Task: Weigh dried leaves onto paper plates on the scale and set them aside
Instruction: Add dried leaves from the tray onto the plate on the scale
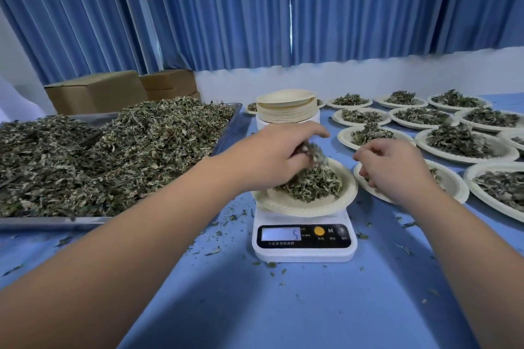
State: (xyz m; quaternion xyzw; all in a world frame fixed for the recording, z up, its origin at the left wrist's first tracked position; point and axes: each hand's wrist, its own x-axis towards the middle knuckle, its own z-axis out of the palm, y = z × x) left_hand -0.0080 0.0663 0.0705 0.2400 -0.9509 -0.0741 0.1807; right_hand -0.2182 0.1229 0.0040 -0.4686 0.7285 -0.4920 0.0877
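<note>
Table under blue cloth (283,306); blue curtains (226,8) behind, cardboard boxes (96,91) far left. Metal tray (51,222) at left, heaped with dried leaves (113,156). White scale (303,252) at centre, display panel facing person; reads perhaps "5", "M" beside orange button. Paper plate (297,207) level on scale, leaf pile in it. Left hand (272,156) pinches leaf clump above pile. Right hand (394,167) curled over neighbouring plate (458,191); cannot tell whether it holds anything.

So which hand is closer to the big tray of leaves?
Left. The left hand pinches leaves over the plate on the scale, just right of the tray. The right hand hovers farther right, over a neighbouring plate.
</note>
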